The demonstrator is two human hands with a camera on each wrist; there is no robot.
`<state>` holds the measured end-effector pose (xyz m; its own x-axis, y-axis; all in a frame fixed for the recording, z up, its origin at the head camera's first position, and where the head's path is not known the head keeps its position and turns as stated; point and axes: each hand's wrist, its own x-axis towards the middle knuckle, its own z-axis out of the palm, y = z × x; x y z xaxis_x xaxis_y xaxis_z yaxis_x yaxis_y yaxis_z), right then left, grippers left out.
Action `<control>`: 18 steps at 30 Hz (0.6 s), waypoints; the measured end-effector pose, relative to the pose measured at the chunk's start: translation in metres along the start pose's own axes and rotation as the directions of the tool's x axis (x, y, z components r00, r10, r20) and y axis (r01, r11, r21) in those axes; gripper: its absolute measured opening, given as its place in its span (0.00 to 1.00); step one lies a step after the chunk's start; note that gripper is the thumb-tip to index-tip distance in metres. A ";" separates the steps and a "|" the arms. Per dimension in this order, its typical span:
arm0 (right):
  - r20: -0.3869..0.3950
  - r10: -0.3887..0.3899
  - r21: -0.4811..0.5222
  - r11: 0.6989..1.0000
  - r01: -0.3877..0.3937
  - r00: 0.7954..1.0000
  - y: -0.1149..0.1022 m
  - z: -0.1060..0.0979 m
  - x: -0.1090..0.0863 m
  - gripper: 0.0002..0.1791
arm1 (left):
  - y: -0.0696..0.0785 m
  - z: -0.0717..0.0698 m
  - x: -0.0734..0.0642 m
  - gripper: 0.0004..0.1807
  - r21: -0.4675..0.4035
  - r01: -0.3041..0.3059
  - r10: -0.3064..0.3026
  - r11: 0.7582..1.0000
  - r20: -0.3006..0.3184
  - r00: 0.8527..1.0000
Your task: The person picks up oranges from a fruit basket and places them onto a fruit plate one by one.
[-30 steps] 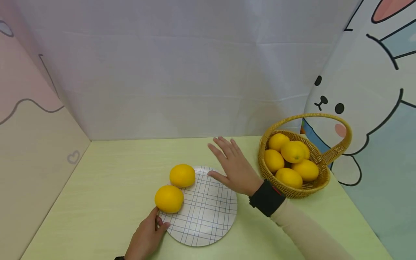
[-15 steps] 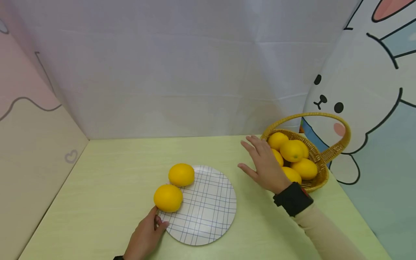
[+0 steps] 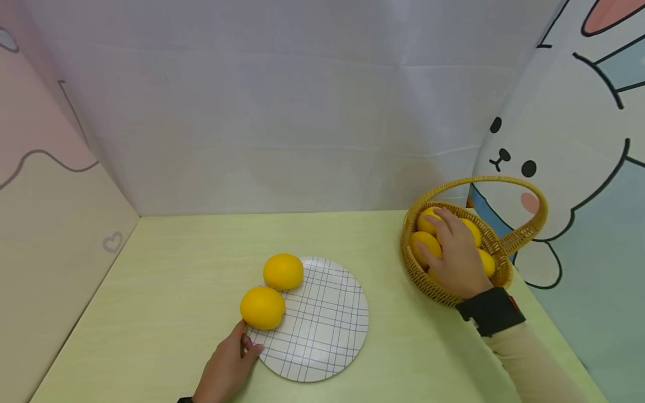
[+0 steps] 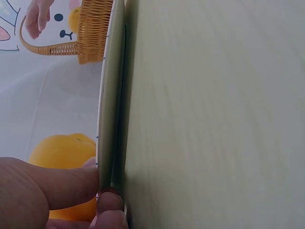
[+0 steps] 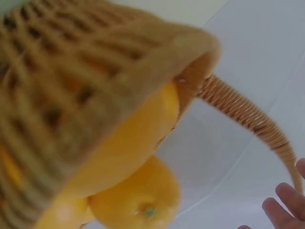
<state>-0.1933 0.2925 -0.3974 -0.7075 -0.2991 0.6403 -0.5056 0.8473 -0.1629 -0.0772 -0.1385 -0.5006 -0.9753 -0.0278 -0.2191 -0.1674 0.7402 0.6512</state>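
My left hand pinches the left rim of a round white plate with a blue grid pattern. In the left wrist view, the thumb lies on the plate's top face and fingertips are under its edge. Two yellow lemons, a far one and a near one, sit at the plate's left side. My right hand is over the wicker basket, above its lemons, fingers spread and hiding part of the pile. In the right wrist view its fingers stand apart from the fruit.
The basket's tall arched handle rises behind and right of the right hand. A pale green table lies under everything. A white cloth wall closes the back, with cartoon-printed cloth at the right.
My right hand has moved right, from above the plate to over the lemons in the basket. The left hand, the plate and its two lemons have stayed in place.
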 end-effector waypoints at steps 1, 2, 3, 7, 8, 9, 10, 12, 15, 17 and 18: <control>-0.016 0.009 -0.007 1.000 -0.009 1.000 0.004 -0.001 -0.001 0.29 | 0.000 0.000 0.000 0.32 0.000 -0.005 0.005 1.000 0.000 1.000; -0.030 0.019 -0.015 1.000 -0.020 0.999 0.009 -0.001 -0.001 0.27 | 0.000 0.000 0.000 0.32 0.000 -0.007 0.007 1.000 0.000 1.000; -0.040 0.032 -0.023 0.999 -0.033 0.999 0.013 -0.002 -0.002 0.26 | 0.000 0.000 0.000 0.33 0.000 -0.007 0.007 1.000 0.001 1.000; -0.006 0.133 -0.032 0.991 -0.133 0.991 0.028 -0.003 -0.002 0.27 | 0.000 0.000 0.000 0.33 0.000 -0.008 0.008 1.000 0.005 1.000; 0.013 0.162 -0.028 0.986 -0.161 0.987 0.031 -0.004 -0.002 0.29 | 0.000 0.000 0.000 0.33 0.001 -0.009 0.009 1.000 0.004 1.000; 0.033 0.191 -0.023 0.981 -0.190 0.981 0.034 -0.004 -0.001 0.30 | 0.000 0.000 0.000 0.33 0.001 -0.009 0.009 1.000 0.004 1.000; 0.053 0.215 -0.017 0.977 -0.214 0.975 0.037 -0.004 -0.001 0.31 | 0.000 0.000 0.000 0.32 0.001 -0.008 0.008 1.000 0.003 1.000; 0.087 0.249 -0.008 0.969 -0.249 0.965 0.041 -0.004 0.001 0.33 | 0.001 0.000 0.000 0.33 0.002 -0.010 0.010 1.000 0.002 1.000; 0.143 0.295 -0.006 0.955 -0.297 0.945 0.047 -0.005 0.003 0.37 | 0.002 -0.001 -0.001 0.33 -0.002 -0.009 0.009 1.000 0.007 1.000; 0.197 0.328 -0.020 0.944 -0.331 0.924 0.051 -0.006 0.005 0.40 | 0.002 -0.002 -0.001 0.33 -0.007 -0.011 0.011 1.000 0.010 1.000; 0.234 0.346 -0.035 0.937 -0.348 0.909 0.052 -0.006 0.006 0.43 | 0.002 -0.002 -0.002 0.32 -0.010 -0.008 0.008 1.000 0.010 1.000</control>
<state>-0.2208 0.3380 -0.3979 -0.9334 -0.0815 0.3494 -0.2105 0.9130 -0.3494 -0.0762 -0.1385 -0.4979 -0.9752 -0.0154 -0.2207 -0.1610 0.7339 0.6599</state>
